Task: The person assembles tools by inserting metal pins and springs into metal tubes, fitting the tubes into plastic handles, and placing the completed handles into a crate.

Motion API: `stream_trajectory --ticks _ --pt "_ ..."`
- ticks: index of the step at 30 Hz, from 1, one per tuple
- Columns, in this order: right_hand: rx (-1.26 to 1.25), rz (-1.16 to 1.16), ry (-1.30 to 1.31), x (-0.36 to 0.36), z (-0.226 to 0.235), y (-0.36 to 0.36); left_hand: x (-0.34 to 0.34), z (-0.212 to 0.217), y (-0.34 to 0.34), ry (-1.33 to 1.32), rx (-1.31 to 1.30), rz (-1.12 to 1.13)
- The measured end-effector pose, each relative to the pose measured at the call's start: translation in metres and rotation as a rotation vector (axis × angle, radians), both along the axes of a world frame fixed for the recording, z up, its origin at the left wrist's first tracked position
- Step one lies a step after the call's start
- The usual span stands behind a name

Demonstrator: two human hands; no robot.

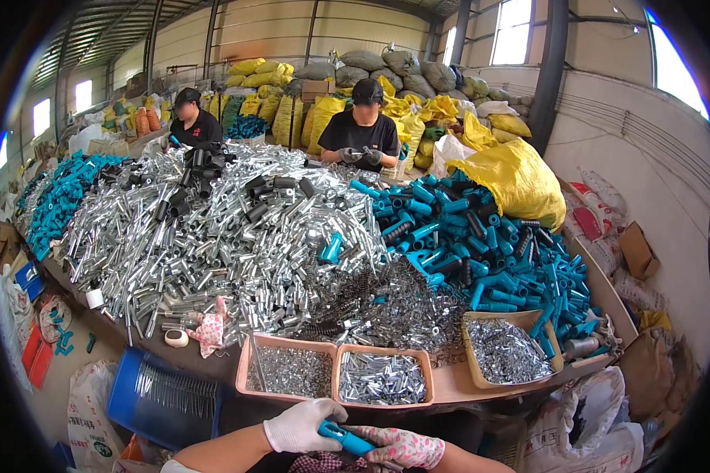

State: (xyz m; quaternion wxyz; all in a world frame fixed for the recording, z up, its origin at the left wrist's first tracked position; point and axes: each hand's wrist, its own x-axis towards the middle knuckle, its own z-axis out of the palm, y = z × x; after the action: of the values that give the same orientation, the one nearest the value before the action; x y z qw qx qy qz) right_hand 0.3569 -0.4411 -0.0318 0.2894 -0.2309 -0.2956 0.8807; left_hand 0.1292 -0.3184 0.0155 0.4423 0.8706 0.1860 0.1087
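1. Clock directions run from the teal tube (345, 439), which sat at 6 o'clock in the view, between both hands and just in front of the trays.
2. Left hand (301, 427), white glove: closed on the tube's left end.
3. Right hand (406, 448), floral glove: gripping the other end. Couldn't tell if it had anything else tucked in there.
4. Left tray (285, 394) at 11 o'clock, full of small metal bits. Middle tray (383, 405) at 1, basically touching it, loaded with pins (380, 377). Right tray (521, 384) at 2, more little metal parts.
5. Springs (398, 303) heaped between 12 and 1, metal tubes (221, 244) piled up at 11, teal parts (489, 288) at 1.
6. Blue bin (126, 398) between 9 and 10, thin rods inside.
7. One co-worker (360, 130) at 12, gloved hands together; another (197, 130) at 11.
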Motion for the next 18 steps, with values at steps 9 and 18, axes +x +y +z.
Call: stream_trajectory --ticks 9,18 --pt "0.617 0.087 -0.861 0.0 0.012 0.018 -0.002 -0.009 0.001 0.229 0.359 -0.246" --pt "1.194 0.177 -1.393 -0.023 0.052 0.008 -0.01 -0.012 0.027 0.131 -0.009 -0.293"
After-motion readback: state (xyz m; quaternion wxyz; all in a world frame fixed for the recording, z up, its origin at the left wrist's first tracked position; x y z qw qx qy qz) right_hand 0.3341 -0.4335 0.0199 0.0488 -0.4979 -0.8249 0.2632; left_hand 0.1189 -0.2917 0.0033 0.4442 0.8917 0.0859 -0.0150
